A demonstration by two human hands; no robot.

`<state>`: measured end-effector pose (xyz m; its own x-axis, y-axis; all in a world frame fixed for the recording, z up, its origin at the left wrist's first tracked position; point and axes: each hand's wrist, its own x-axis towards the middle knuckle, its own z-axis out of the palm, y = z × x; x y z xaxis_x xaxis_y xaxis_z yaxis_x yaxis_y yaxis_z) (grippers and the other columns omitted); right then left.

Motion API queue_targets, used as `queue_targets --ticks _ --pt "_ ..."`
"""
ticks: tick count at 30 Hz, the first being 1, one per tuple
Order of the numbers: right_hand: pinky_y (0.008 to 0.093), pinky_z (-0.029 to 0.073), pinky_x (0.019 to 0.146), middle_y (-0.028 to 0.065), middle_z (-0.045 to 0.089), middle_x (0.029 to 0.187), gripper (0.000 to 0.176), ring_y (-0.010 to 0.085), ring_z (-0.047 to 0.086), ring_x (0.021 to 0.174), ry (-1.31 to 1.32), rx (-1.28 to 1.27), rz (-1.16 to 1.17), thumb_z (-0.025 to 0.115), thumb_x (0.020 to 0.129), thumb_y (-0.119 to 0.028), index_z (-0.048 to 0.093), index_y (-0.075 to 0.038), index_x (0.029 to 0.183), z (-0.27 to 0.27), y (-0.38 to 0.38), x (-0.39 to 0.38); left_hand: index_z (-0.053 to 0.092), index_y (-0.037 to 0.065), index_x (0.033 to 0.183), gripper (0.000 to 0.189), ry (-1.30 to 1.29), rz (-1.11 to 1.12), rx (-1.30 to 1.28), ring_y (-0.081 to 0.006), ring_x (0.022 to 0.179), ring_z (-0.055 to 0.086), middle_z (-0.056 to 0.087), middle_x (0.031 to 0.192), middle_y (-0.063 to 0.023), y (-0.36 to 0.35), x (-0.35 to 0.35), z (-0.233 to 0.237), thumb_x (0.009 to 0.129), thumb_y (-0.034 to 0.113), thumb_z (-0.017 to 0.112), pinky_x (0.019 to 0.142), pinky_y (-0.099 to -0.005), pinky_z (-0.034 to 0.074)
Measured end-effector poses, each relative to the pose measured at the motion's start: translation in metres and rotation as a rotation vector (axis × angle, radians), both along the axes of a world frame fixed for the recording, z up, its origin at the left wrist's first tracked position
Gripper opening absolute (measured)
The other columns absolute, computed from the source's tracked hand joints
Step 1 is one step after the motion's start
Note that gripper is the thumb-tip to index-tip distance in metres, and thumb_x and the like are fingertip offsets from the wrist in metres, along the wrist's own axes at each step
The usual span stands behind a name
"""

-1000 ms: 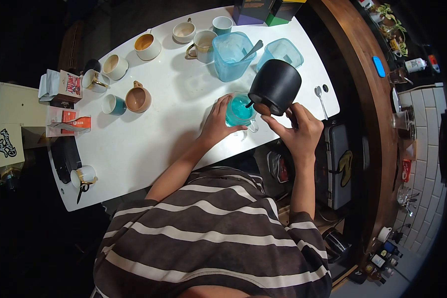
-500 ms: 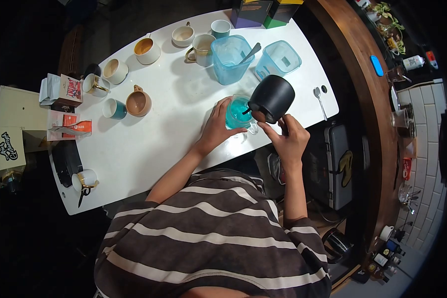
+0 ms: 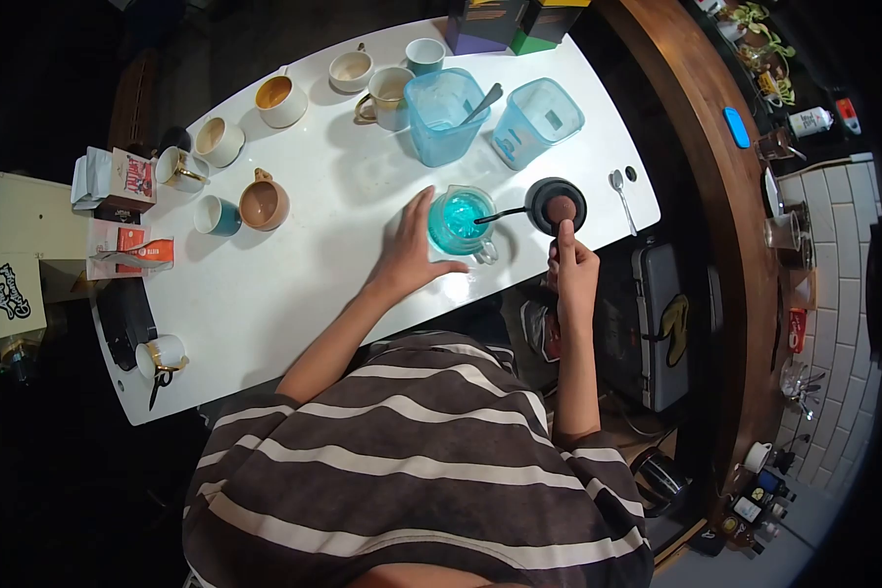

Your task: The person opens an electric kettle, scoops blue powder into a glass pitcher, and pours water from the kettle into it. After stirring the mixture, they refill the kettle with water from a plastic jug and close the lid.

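In right hand [image 3: 575,267], one kettle [image 3: 543,208] beside one jug [image 3: 461,218].

A clear glass jug [image 3: 441,235] stands upright on the white bench [image 3: 294,274], holding turquoise liquid [image 3: 463,208]. The round matte-black kettle [image 3: 541,202] extends its thin spout [image 3: 505,213] over the jug's mouth.

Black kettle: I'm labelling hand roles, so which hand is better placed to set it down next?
Probably the right hand: it holds the black kettle, while the left hand is on the glass jug's opposite side.
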<state>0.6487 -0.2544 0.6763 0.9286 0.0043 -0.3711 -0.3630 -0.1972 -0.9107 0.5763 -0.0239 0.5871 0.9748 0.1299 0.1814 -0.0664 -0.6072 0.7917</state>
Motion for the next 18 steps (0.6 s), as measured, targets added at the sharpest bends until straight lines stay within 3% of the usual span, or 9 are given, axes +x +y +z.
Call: queue_targets --ticks 2,3,5,6,8,13,15,16,18 --pt "0.0211 0.023 0.041 -0.0075 0.039 0.053 0.055 0.0032 0.033 0.043 0.080 0.100 -0.004 0.059 0.096 -0.054 0.053 -0.008 0.067 0.000 -0.011 0.007 0.021 0.003 0.151 0.114 -0.061 -0.022 0.210 -0.0384 0.139 0.034 0.031 0.152 -0.0210 0.012 -0.011 0.005 0.070 0.055 0.082 0.114 -0.0469 0.032" --pt "0.0204 0.022 0.040 -0.0078 0.038 0.052 0.053 0.0032 0.032 0.042 0.165 0.201 0.000 0.057 0.097 -0.054 0.053 -0.008 0.071 -0.001 -0.017 0.012 0.021 0.003 0.151 0.114 -0.065 -0.027 0.210 -0.0384 0.139 0.034 0.031 0.152 -0.0210 0.016 -0.017 0.006 0.070 0.055 0.082 0.114 -0.0469 0.032" --pt "0.0205 0.023 0.040 -0.0076 0.037 0.055 0.051 0.0037 0.031 0.042 0.197 0.251 0.004 0.054 0.099 -0.053 0.053 -0.007 0.076 -0.004 -0.028 0.023 0.027 0.003 0.148 0.097 -0.137 0.013 0.253 -0.0386 0.136 0.038 0.034 0.150 -0.0202 0.022 -0.027 0.009 0.083 0.065 0.063 0.112 -0.0477 0.033" --pt "0.0207 0.023 0.041 -0.0068 0.038 0.057 0.050 0.0040 0.031 0.043 0.198 0.282 0.024 0.054 0.099 -0.052 0.053 -0.007 0.078 -0.010 -0.035 0.031 0.027 0.003 0.148 0.097 -0.135 0.012 0.255 -0.0386 0.136 0.038 0.034 0.150 -0.0202 0.023 -0.031 0.013 0.083 0.065 0.063 0.112 -0.0477 0.033" --pt "0.0210 0.023 0.041 -0.0060 0.038 0.058 0.049 0.0044 0.032 0.044 0.205 0.318 0.044 0.054 0.100 -0.052 0.053 -0.007 0.079 -0.022 -0.049 0.047 0.037 0.001 0.143 0.087 -0.241 0.108 0.227 -0.0392 0.131 0.044 0.042 0.144 -0.0208 0.021 -0.039 0.024 0.091 0.069 0.047 0.110 -0.0482 0.035" --pt "0.0219 0.027 0.044 -0.0031 0.042 0.064 0.047 0.0059 0.035 0.050 0.292 0.406 0.111 0.054 0.100 -0.051 0.052 -0.006 0.084 -0.039 -0.072 0.085 0.049 -0.004 0.130 0.074 -0.322 0.306 0.172 -0.0363 0.119 0.052 0.054 0.127 -0.0203 -0.011 -0.035 0.056 0.094 0.061 0.052 0.103 -0.0455 0.041" --pt "0.0217 0.027 0.045 -0.0024 0.043 0.066 0.046 0.0063 0.037 0.052 0.306 0.408 0.170 0.052 0.101 -0.049 0.051 -0.006 0.086 -0.044 -0.080 0.094 0.052 -0.004 0.124 0.064 -0.343 0.396 0.173 -0.0344 0.113 0.054 0.057 0.120 -0.0191 -0.030 -0.032 0.070 0.095 0.053 0.057 0.098 -0.0440 0.044" --pt "0.0217 0.028 0.046 -0.0022 0.043 0.066 0.045 0.0066 0.037 0.052 0.315 0.462 0.220 0.050 0.102 -0.048 0.051 -0.005 0.087 -0.046 -0.082 0.097 0.057 -0.004 0.115 0.049 -0.415 0.424 0.185 -0.0330 0.104 0.058 0.059 0.112 -0.0185 -0.044 -0.027 0.081 0.096 0.041 0.061 0.091 -0.0416 0.047" --pt "0.0214 0.030 0.048 -0.0013 0.044 0.068 0.044 0.0075 0.039 0.054 0.348 0.551 0.316 0.046 0.104 -0.046 0.050 -0.005 0.090 -0.048 -0.084 0.102 0.058 -0.003 0.111 0.044 -0.390 0.437 0.145 -0.0326 0.101 0.059 0.060 0.109 -0.0186 -0.071 -0.023 0.098 0.096 0.037 0.062 0.088 -0.0404 0.048"
